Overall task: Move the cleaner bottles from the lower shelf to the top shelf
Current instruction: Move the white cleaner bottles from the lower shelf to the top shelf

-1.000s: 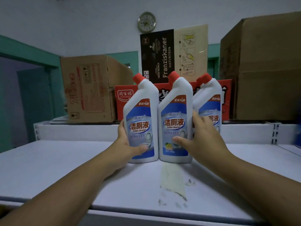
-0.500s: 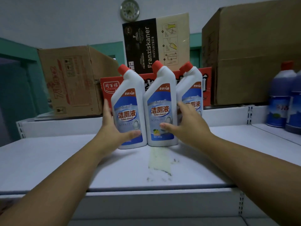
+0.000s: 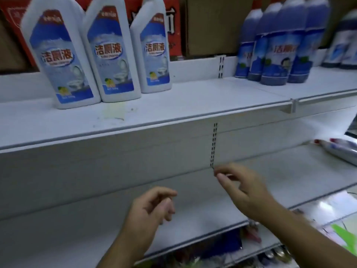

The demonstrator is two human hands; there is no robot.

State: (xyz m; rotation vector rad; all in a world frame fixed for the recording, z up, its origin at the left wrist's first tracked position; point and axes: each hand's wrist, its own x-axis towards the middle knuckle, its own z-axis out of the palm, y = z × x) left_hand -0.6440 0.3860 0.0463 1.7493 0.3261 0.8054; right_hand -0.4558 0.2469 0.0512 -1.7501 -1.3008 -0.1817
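Head: three white cleaner bottles [image 3: 114,53] top shelf [image 3: 173,105].

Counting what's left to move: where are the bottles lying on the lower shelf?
Far right of the head view, the lying bottles rest on the lower shelf.

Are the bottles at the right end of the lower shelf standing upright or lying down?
Lying down. The bottles rest on their sides on the lower shelf, red caps pointing left.
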